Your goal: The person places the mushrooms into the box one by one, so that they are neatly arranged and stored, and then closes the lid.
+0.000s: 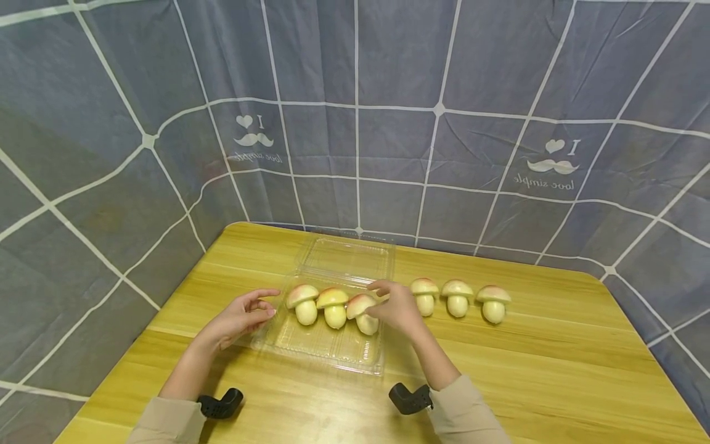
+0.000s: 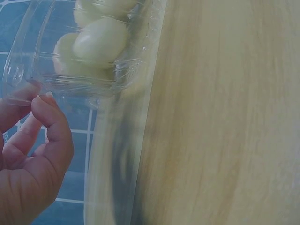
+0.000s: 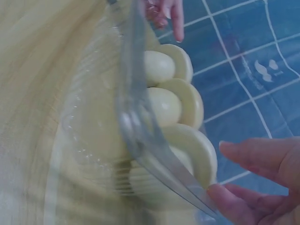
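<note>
A clear plastic clamshell box (image 1: 316,353) lies on the table with its lid (image 1: 349,256) folded back. Inside its base, three mushrooms (image 1: 334,308) with pale stems and yellowish, red-tinged caps stand in a row. My left hand (image 1: 238,319) is beside the box's left edge, fingers bent and apart; in the left wrist view its fingertips (image 2: 46,97) are right at the clear rim. Over the right side, my right hand (image 1: 398,308) has thumb and forefinger spread close to the rightmost mushroom (image 3: 197,154). Nothing shows gripped between them.
Three more mushrooms (image 1: 457,299) stand in a row on the wooden table (image 1: 499,382), right of the box. A grey curtain (image 1: 399,142) with white lines hangs behind the table and along its sides. Black wrist devices (image 1: 410,398) sit near both sleeves.
</note>
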Demonstrator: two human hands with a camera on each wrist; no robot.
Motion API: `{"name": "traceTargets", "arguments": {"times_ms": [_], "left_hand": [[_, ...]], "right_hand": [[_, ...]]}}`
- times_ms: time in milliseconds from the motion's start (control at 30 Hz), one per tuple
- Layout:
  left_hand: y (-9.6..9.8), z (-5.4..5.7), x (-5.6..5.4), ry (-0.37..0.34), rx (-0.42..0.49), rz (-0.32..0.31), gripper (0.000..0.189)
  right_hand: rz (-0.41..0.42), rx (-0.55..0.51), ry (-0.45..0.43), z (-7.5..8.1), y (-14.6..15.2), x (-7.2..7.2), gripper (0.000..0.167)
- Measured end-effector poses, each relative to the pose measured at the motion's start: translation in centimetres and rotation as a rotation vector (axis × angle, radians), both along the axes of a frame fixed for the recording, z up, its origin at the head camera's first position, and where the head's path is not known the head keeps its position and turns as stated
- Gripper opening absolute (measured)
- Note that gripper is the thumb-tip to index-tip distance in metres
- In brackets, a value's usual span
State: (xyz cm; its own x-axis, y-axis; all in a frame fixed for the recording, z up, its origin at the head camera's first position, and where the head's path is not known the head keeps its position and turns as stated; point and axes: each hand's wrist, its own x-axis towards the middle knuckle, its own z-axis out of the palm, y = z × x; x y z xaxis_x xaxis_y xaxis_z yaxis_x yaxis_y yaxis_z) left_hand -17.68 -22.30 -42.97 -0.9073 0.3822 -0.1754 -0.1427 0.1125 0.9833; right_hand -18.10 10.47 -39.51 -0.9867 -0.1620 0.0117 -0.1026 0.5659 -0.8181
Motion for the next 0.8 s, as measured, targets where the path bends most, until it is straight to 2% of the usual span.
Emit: {"name": "traceTargets", "arguments": {"times_ms": [133, 367, 800], "left_hand": [[-0.1, -0.1, 0.1, 0.005, -0.001, -0.001, 0.058], [-0.2, -0.1, 0.4, 0.006, 0.000, 0.007, 0.057], [0.0, -0.1, 0.0, 0.006, 0.005, 0.002, 0.056]], "right_hand": [[-0.013, -0.114, -0.075, 0.2, 0.6, 0.1, 0.041], [0.005, -0.275, -0.145, -0.1, 1.2, 0.1, 0.043], [0.013, -0.337, -0.170, 0.6, 2.7, 0.0, 0.050]]}}
